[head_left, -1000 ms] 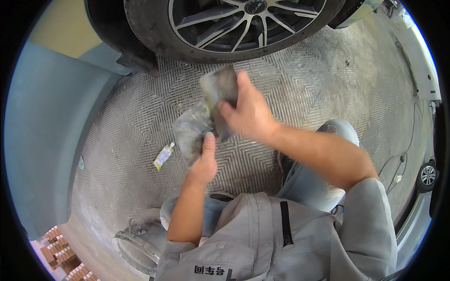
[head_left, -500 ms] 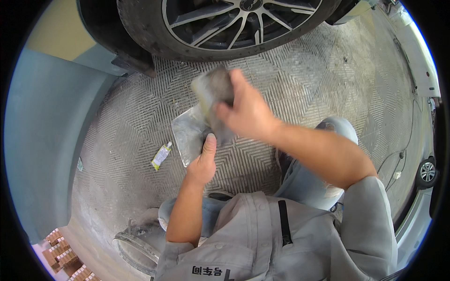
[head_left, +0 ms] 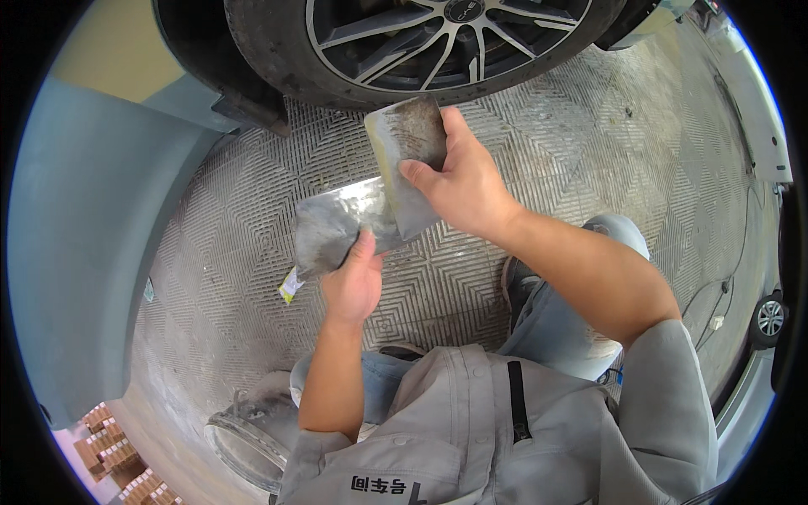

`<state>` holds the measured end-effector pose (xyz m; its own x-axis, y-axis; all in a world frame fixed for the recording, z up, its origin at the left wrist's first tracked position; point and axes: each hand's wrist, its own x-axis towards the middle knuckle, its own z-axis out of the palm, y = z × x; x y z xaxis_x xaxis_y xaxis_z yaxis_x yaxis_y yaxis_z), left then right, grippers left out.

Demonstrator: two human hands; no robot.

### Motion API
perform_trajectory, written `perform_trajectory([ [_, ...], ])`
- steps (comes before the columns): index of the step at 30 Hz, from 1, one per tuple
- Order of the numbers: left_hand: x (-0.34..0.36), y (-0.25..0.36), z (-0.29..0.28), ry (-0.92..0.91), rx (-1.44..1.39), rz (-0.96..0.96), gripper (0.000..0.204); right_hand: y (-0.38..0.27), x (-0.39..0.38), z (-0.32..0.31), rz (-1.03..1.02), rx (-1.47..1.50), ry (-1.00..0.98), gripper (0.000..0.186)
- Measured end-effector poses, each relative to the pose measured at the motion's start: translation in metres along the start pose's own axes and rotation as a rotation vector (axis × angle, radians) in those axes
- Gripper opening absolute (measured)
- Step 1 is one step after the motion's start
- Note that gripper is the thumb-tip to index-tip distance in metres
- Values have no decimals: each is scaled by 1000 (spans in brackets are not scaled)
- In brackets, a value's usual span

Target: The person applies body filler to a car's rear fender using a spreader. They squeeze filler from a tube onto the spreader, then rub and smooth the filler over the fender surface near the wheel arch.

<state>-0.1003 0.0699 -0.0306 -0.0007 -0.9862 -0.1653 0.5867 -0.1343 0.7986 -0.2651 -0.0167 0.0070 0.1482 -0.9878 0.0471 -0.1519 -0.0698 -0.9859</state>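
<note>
Between thumb and fingers, my left hand point(head_left: 353, 282) grips a thin, shiny metal putty spreader point(head_left: 332, 231). My right hand point(head_left: 467, 172) is closed on a second flat putty spreader point(head_left: 408, 143), dark at its top, with yellowish putty along its left edge. This second spreader overlaps the right part of the first; whether they touch I cannot tell. A small white and yellow-green tube point(head_left: 290, 286) lies on the floor, partly covered by the left spreader.
A car wheel point(head_left: 429, 50) with dark spokes stands just beyond my hands. At the left curves a blue-grey body panel point(head_left: 93, 244). A round, dusty container point(head_left: 244, 446) sits by my left leg. Cables point(head_left: 728, 278) run across the ridged floor point(head_left: 572, 143) at the right.
The right spreader has shifted slightly right and up, and is no longer blurred. My left hand has turned its spreader and moved it a little left, now covering part of the tube.
</note>
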Motion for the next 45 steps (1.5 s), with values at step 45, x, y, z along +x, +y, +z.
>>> perform_trajectory([
  [45, -21, 12, 12, -275, 641, -161, 42, -17, -2, -1, -178, -136, -148, 43],
])
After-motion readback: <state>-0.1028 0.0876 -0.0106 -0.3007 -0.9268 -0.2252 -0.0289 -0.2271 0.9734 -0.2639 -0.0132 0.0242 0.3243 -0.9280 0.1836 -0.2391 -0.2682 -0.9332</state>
